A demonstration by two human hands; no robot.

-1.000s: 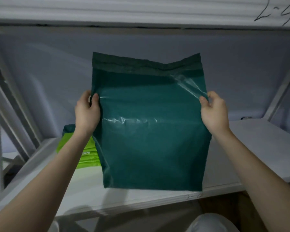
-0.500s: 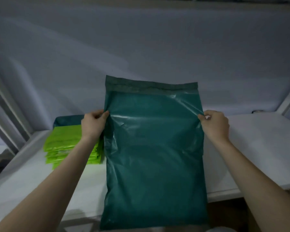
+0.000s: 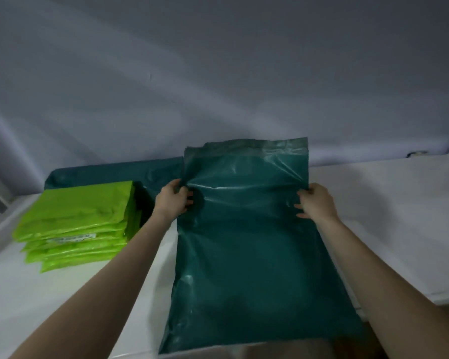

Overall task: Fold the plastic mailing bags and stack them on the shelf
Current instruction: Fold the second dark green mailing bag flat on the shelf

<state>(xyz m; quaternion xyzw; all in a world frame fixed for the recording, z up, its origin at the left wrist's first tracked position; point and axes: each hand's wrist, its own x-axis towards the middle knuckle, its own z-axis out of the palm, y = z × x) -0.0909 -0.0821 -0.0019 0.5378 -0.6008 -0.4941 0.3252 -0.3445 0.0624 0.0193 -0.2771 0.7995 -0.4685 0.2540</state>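
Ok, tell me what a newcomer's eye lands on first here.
First, the big dark green mailing bag in the middle, lying on the white shelf with its near end over the front edge, the left hand and right hand gripping its side edges. Next, the bright lime green stack of folded bags at the left.

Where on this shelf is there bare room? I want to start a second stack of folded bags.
The widest bare patch of the shelf lies right of the dark green bag, beyond the right hand. A narrower strip runs in front of the lime green stack. The back left is crowded: that stack, with another dark green bag behind it.
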